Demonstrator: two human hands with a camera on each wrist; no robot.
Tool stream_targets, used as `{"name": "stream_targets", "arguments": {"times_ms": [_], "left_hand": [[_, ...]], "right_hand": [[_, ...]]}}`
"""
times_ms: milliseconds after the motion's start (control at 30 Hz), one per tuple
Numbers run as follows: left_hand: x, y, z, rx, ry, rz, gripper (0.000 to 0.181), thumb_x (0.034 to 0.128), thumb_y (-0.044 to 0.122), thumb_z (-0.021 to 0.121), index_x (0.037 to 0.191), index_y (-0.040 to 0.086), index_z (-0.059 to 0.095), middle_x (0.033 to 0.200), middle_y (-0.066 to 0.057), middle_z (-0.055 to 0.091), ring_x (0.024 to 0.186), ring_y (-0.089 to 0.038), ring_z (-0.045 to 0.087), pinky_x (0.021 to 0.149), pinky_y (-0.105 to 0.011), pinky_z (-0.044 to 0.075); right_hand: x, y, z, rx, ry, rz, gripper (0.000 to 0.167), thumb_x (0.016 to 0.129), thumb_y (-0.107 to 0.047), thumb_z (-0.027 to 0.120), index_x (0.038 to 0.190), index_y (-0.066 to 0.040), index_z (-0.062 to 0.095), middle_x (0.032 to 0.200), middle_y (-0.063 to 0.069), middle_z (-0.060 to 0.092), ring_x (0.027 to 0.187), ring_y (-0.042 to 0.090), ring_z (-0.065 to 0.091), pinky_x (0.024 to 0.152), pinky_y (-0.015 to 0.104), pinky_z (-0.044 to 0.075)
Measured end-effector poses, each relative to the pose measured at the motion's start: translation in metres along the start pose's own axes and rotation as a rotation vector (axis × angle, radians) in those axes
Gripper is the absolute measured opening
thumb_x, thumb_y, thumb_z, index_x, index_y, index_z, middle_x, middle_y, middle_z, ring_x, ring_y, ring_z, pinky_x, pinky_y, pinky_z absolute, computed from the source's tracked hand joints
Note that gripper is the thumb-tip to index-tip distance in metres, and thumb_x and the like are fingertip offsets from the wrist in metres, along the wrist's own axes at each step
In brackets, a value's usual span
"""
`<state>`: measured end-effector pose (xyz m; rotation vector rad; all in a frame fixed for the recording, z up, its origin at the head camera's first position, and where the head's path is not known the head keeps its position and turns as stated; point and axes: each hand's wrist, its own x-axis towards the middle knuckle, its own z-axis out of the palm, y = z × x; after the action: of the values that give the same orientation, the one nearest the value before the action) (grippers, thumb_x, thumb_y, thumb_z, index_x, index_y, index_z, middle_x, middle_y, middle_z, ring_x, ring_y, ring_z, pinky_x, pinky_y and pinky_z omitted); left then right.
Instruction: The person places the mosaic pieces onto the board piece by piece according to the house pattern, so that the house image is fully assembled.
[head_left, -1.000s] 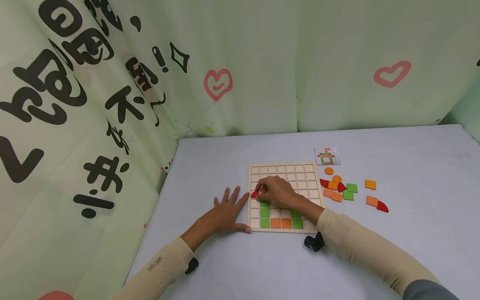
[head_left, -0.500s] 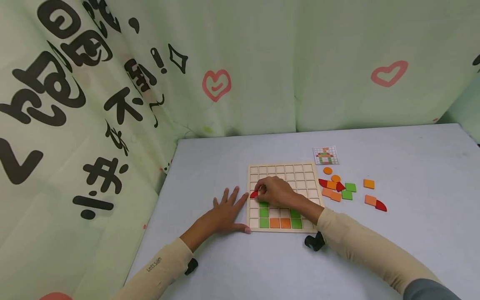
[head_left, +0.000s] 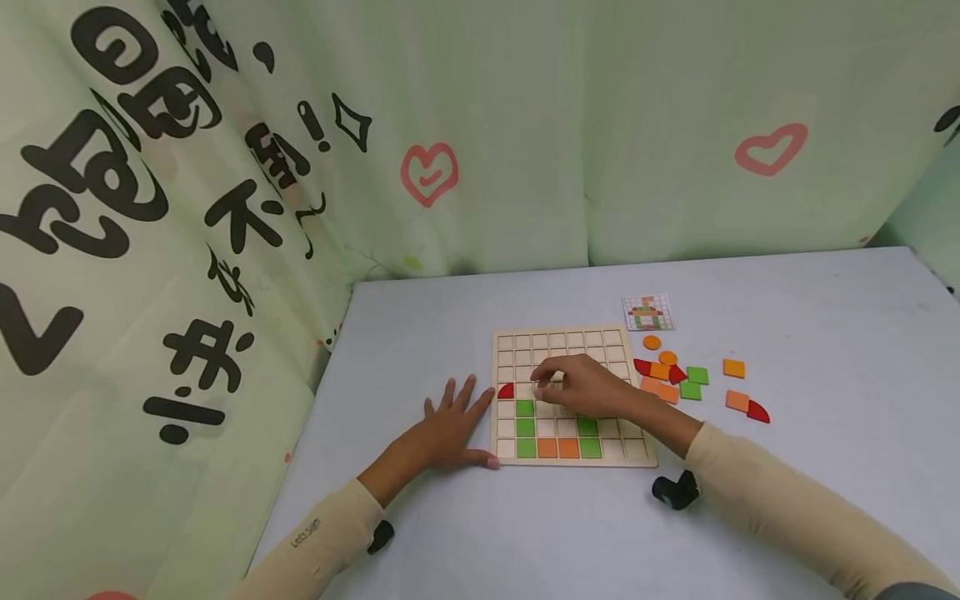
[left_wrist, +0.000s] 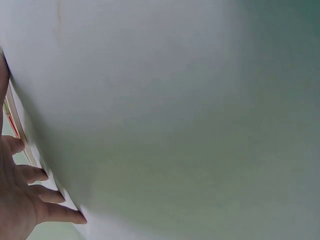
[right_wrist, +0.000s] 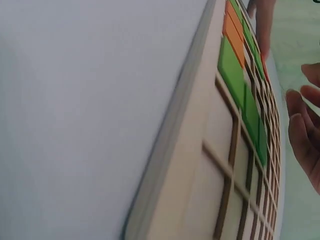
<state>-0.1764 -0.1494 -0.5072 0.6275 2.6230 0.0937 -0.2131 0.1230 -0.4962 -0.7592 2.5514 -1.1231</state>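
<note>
A wooden grid board [head_left: 649, 460] lies on the table with green square tiles [head_left: 526, 427] in two columns. Orange square tiles [head_left: 558, 448] sit between them in the bottom row. A red quarter-round tile [head_left: 506, 391] lies in a cell at the left edge. My left hand [head_left: 452, 429] rests on the table with spread fingers, its index finger and thumb at the board's left edge. Over the middle of the board hovers my right hand [head_left: 581, 386], fingers loosely bent. In the right wrist view, the right hand's fingertips [right_wrist: 295, 120] stand apart from the thumb, with nothing between them.
Right of the board lie loose tiles: orange discs [head_left: 652, 342], green squares [head_left: 691, 390], orange squares [head_left: 734, 368] and red quarter-rounds [head_left: 758, 412]. A small pattern card [head_left: 648, 312] lies behind them. A printed curtain [head_left: 510, 208] hangs behind the table [head_left: 810, 333].
My right hand has let go of the red quarter-round tile, which stays in its cell, and has moved right across the board. The left hand holds its place.
</note>
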Motion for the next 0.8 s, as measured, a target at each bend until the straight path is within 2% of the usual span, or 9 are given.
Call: {"name": "stream_targets", "arguments": {"times_ms": [133,367,533,800], "left_hand": [[-0.001,0.000,0.001,-0.008,-0.006,-0.005,0.112,0.0770,0.076,0.066,0.163,0.026,0.014,0.170,-0.013,0.005,0.154,-0.047,0.005,0.111,-0.075,0.023],[-0.001,-0.002,0.002,-0.012,0.007,0.006,0.111,0.0775,0.076,0.066,0.163,0.024,0.016,0.170,-0.014,0.007,0.153,-0.048,0.006,0.110,-0.075,0.023],[0.001,-0.003,0.003,-0.009,0.014,0.014,0.112,0.0774,0.077,0.065,0.163,0.025,0.015,0.170,-0.014,0.006,0.153,-0.048,0.006,0.110,-0.075,0.023],[0.002,-0.001,0.002,-0.014,0.017,0.005,0.113,0.0762,0.077,0.066,0.163,0.026,0.015,0.170,-0.013,0.006,0.154,-0.047,0.005,0.110,-0.076,0.023]], "right_hand": [[-0.019,0.014,-0.023,0.005,-0.004,0.013,0.026,0.096,-0.026,0.069,0.117,-0.011,0.071,0.102,-0.003,0.070,0.062,0.011,0.052,0.060,0.024,0.045],[-0.057,0.041,-0.068,-0.010,0.045,0.043,0.024,0.096,-0.022,0.070,0.115,-0.007,0.072,0.097,-0.002,0.069,0.063,0.009,0.054,0.058,0.024,0.046],[-0.084,0.064,-0.097,0.010,0.111,0.126,0.027,0.096,-0.020,0.069,0.118,-0.004,0.069,0.099,0.005,0.067,0.069,0.015,0.062,0.060,0.026,0.051],[-0.118,0.097,-0.131,-0.068,0.157,0.285,0.034,0.097,-0.024,0.068,0.125,-0.003,0.066,0.109,0.014,0.066,0.073,0.015,0.065,0.064,0.024,0.055]]}}
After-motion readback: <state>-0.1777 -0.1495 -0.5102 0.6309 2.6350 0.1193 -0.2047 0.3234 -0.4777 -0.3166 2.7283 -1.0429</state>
